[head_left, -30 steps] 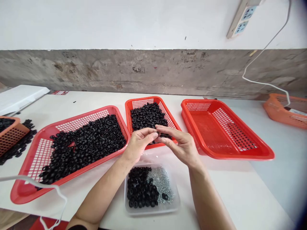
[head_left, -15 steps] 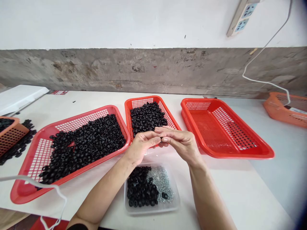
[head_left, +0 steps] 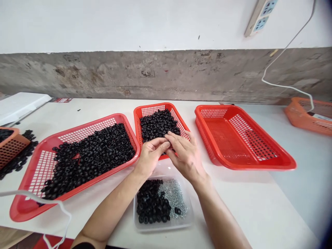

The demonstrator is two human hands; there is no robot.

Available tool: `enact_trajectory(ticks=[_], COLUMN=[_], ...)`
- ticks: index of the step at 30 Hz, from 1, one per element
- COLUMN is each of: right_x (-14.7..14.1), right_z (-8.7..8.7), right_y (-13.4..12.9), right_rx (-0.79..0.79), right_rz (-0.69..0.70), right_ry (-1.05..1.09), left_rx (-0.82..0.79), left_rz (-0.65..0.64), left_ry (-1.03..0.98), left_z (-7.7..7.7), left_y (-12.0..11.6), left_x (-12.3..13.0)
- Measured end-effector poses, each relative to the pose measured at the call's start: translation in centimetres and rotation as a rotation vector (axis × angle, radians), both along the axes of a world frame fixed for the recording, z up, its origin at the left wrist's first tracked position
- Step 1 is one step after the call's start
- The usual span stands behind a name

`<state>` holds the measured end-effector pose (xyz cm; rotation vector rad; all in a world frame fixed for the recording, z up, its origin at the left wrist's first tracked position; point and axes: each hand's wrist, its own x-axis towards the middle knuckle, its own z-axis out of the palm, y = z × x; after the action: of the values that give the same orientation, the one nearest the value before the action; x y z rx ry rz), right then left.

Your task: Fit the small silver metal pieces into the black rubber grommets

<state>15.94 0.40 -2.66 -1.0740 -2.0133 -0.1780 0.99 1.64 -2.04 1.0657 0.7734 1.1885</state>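
My left hand (head_left: 151,154) is closed in a pinch, thumb against forefinger, with a sliver of a small dark part showing at the tips. Over those fingertips bends my right hand (head_left: 185,152), its fingers together and pressed at the same spot, so most of the part is hidden. Both hands are above the near end of a red basket (head_left: 137,133) of black ring-like parts (head_left: 159,122). Below them stands a clear plastic box (head_left: 178,226), with larger black rings (head_left: 153,207) on its left and small shiny silvery balls (head_left: 173,195) on its right.
A larger red basket (head_left: 62,200) of black rings stands at left. Stacked red baskets (head_left: 220,162) sit at right. Orange baskets (head_left: 11,147) lie at the far left and right edges. A white cable (head_left: 63,211) crosses the lower left; a wall rises behind the table.
My right hand has turned over, its back now facing up and its fingers angled further across the left fingertips. My left hand has shifted slightly left, still pinching.
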Motion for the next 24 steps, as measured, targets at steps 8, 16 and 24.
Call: enact_trajectory(ticks=[8,16,24], right_x=[0.9,1.4,0.8], right_z=[-0.2,-1.2,-0.6], right_y=[0.6,1.3,0.9], right_rx=[0.057,0.034,-0.004], right_rz=[0.039,0.189,0.217], right_ry=[-0.016,0.078,0.154], left_rx=[0.077,0.060,-0.318], left_rz=[-0.083,-0.080,-0.239], left_ry=[0.084,0.131,-0.143], left_z=[0.3,0.6,0.0], left_y=[-0.3,-0.6,0.2], left_x=[-0.3,-0.3,-1.1])
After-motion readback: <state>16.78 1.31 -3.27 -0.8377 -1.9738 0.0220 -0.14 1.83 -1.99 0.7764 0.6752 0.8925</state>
